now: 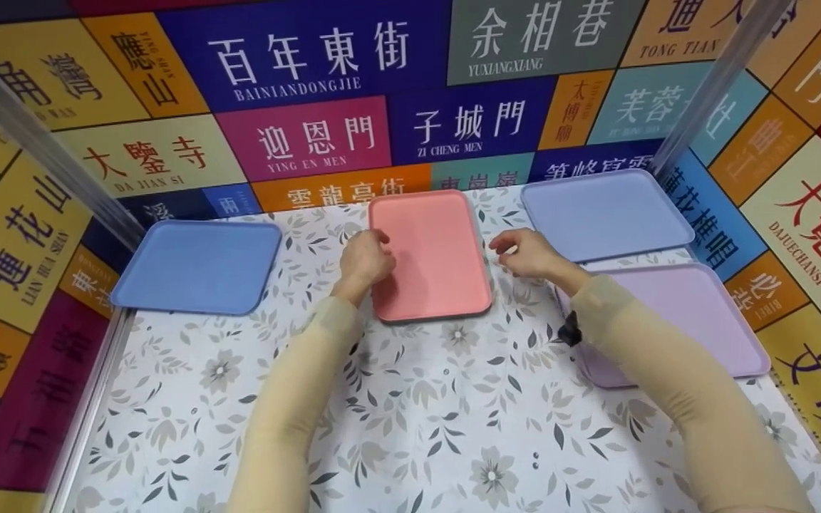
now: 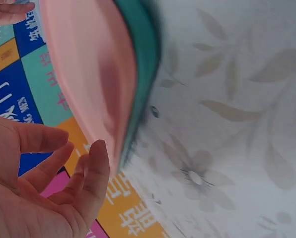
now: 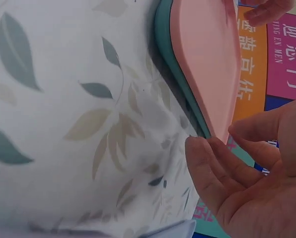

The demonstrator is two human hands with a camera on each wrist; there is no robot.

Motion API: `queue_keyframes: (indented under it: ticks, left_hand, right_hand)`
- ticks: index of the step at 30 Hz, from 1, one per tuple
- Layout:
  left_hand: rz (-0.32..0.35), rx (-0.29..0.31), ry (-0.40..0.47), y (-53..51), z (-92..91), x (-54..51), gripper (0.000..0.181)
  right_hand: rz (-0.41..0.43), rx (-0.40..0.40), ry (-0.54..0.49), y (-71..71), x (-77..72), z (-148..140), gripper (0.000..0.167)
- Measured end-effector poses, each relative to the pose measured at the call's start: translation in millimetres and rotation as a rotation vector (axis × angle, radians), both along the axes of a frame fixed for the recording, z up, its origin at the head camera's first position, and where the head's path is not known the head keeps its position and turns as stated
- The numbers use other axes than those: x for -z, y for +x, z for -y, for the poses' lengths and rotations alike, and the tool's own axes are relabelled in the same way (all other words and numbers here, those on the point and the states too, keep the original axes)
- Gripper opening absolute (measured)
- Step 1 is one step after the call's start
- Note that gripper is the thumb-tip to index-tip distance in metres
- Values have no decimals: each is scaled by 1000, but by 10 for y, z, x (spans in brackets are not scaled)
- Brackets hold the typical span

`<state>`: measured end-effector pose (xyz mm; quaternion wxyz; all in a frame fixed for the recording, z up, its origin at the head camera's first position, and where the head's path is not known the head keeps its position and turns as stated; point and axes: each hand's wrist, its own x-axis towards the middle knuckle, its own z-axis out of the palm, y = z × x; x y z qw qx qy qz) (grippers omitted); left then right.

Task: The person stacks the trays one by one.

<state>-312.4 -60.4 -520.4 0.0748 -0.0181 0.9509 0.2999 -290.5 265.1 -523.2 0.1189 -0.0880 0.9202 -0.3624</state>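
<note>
A pink tray (image 1: 432,256) lies on top of a teal tray (image 2: 143,54), whose rim shows beneath it in both wrist views. My left hand (image 1: 368,262) is at the pink tray's left edge, its fingers loosely bent and holding nothing; whether they touch the rim I cannot tell. Just off the stack's right side is my right hand (image 1: 530,254), fingers half bent with nothing between them. In the right wrist view those fingertips come close to the tray corner.
To the left lies a blue tray (image 1: 197,267). A periwinkle tray (image 1: 606,214) is at the back right, with a lilac tray (image 1: 695,320) in front of it, partly under my right sleeve. Printed panels (image 1: 303,139) wall the leaf-patterned tabletop (image 1: 410,427).
</note>
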Motion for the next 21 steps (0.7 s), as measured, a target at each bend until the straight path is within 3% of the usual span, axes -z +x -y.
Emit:
queue_keyframes:
  ticks: [11, 21]
  left_hand:
    - [10, 58, 8, 81, -219, -90, 43]
    - [34, 113, 13, 198, -610, -161, 41]
  right_hand:
    - [-63, -24, 127, 203, -136, -460, 42]
    - [-60, -14, 150, 360, -266, -863, 48]
